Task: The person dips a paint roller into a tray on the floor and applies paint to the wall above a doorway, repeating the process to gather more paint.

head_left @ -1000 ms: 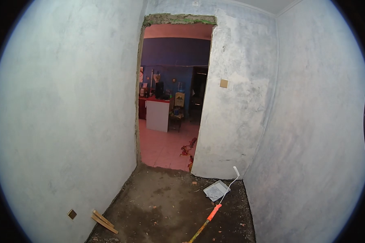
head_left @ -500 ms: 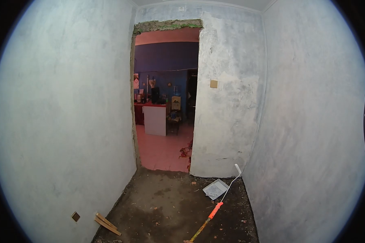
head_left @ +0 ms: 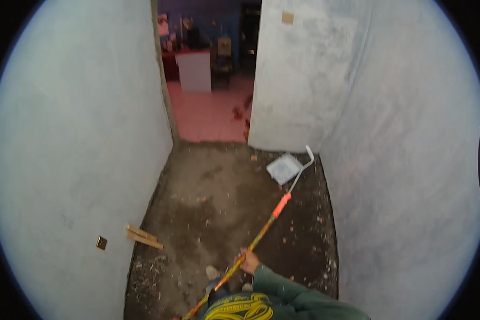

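Grey-white walls (head_left: 74, 133) rise on both sides of a rough, dark floor (head_left: 192, 192) that runs up to the doorway (head_left: 164, 80). From well this side of the doorway, the long-handled roller (head_left: 264, 230) slants away, its pale head right of the opening, near the wall corner. A green sleeve (head_left: 288, 293) reaches in, nearer me than the doorway. The white tray (head_left: 284, 168) lies right of the doorway, beside the roller's bent rod. Two wood strips (head_left: 143, 237) lie nearer than the doorway, to its left. The right hand (head_left: 248, 261), well short of the doorway, is closed around the pole; I can't tell how the left is placed. I'd call this steadying or guiding the roller; shifting it calls for a firm grip and clearance from wall and tray.
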### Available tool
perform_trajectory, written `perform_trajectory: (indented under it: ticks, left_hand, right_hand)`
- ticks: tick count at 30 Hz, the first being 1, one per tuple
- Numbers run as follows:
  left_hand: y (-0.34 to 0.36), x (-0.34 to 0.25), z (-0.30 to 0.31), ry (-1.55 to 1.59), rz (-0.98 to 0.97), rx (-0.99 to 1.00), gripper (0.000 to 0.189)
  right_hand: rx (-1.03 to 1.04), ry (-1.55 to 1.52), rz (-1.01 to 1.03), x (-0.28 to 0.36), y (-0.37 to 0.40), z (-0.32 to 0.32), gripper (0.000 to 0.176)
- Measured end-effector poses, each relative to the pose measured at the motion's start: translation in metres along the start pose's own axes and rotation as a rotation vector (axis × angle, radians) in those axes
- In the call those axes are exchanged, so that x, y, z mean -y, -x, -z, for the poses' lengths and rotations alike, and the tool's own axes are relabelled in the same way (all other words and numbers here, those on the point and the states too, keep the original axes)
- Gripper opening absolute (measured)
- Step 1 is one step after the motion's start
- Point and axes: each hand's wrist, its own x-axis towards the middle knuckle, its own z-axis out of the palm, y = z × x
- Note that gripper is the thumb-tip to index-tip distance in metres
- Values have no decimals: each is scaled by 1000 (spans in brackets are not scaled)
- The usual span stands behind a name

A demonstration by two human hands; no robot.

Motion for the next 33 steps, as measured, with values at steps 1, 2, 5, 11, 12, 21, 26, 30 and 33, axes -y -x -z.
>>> perform_trajectory:
  ticks: [1, 2, 5, 11, 12, 21, 26, 30, 33]
  left_hand:
    - [-16, 4, 7, -53, 55, 110, 34]
    - [-11, 10, 20, -85, 59, 138, 34]
    - [-6, -38, 112, -196, 78, -249, 37]
    - [-63, -70, 250, -14, -188, -261, 39]
    - [-67, -79, 277, -22, -186, -249, 39]
    - [-62, -103, 431, 262, -657, -288, 25]
    - [-57, -98, 506, 87, -487, -239, 32]
    - [-83, -135, 527, 292, -453, -272, 34]
    - [-110, -193, 544, 448, -630, -380, 29]
  right_hand:
    - [-22, -12, 2, 1, -2, -9, 23]
    - [-41, -15, -7, 2, -8, -16, 23]
    - [-3, -13, 80, 13, -30, -45, 23]
    - [-112, -121, 304, 33, -96, -126, 28]
    - [-123, -125, 295, 40, -104, -138, 28]
    - [-379, -161, 379, 120, -172, -193, 32]
    - [-393, -169, 399, 164, -229, -184, 28]
    - [-385, -234, 378, 208, -259, -186, 28]
    - [-364, -271, 303, 252, -302, -178, 28]
